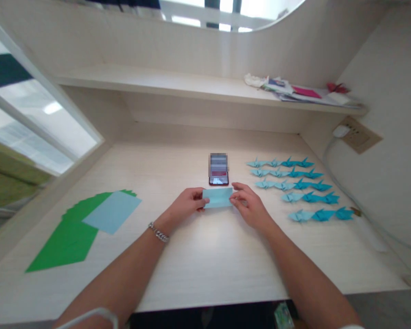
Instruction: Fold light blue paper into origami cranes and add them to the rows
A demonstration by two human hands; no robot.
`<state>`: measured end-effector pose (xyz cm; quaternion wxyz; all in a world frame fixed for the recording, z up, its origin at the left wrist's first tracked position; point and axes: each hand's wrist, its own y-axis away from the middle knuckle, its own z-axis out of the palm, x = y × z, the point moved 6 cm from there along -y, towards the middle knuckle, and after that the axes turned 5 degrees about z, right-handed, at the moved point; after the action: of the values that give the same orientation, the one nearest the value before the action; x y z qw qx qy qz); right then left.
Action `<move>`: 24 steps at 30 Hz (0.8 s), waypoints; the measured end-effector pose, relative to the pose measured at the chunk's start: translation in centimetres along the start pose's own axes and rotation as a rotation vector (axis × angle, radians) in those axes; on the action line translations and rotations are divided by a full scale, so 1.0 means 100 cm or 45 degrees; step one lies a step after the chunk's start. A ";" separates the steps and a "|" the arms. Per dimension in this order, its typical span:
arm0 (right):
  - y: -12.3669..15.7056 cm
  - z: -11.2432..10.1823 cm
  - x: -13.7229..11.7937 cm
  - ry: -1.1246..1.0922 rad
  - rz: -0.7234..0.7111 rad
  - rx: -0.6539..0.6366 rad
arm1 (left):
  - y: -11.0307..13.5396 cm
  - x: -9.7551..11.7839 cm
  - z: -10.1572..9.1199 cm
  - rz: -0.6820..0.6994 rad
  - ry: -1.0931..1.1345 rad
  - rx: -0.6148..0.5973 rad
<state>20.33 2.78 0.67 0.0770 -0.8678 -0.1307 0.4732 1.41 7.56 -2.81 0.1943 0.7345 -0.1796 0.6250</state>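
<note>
A light blue sheet of origami paper (218,198), seen as a wide rectangle with a crease along its length, is held up between my hands just above the desk. My left hand (192,201) pinches its left end, thumb in front and fingers behind. At the right end, my right hand (247,203) grips the paper's edge between thumb and fingers. Right behind the paper lies a phone (219,169) with its screen lit. To the right stand several rows of folded blue paper cranes (295,184), some pale and some deeper blue.
On the left, green paper sheets (68,242) lie fanned out under a pale blue sheet (112,212). A shelf (178,89) crosses the back, with papers (304,92) on it. A white cable (342,185) runs from the wall socket (358,133) down the right side.
</note>
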 end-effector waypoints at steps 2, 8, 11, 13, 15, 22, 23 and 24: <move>0.000 0.002 -0.001 -0.016 -0.007 -0.016 | 0.002 0.003 0.004 0.013 -0.057 -0.060; -0.002 -0.001 0.000 0.093 0.038 0.035 | 0.006 0.012 0.008 0.033 -0.077 -0.110; -0.002 -0.004 -0.001 0.115 0.029 0.061 | 0.007 0.011 0.009 -0.030 0.090 -0.047; -0.002 -0.004 -0.001 0.115 0.017 0.068 | 0.008 0.010 0.009 -0.063 0.226 0.020; -0.002 -0.004 -0.001 0.120 0.012 0.061 | 0.008 0.012 0.011 -0.049 0.213 0.050; 0.000 -0.003 -0.006 0.110 -0.018 0.048 | 0.012 0.021 0.014 0.144 -0.271 0.143; 0.000 -0.004 -0.006 0.099 -0.022 0.054 | 0.012 0.021 0.014 0.148 -0.287 0.158; 0.000 -0.004 -0.007 0.089 -0.025 0.058 | 0.013 0.021 0.013 0.152 -0.291 0.170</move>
<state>20.30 2.55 1.42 0.1057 -0.8804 -0.1256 0.4448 2.21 5.75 -0.87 0.0859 0.8002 -0.2020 0.5581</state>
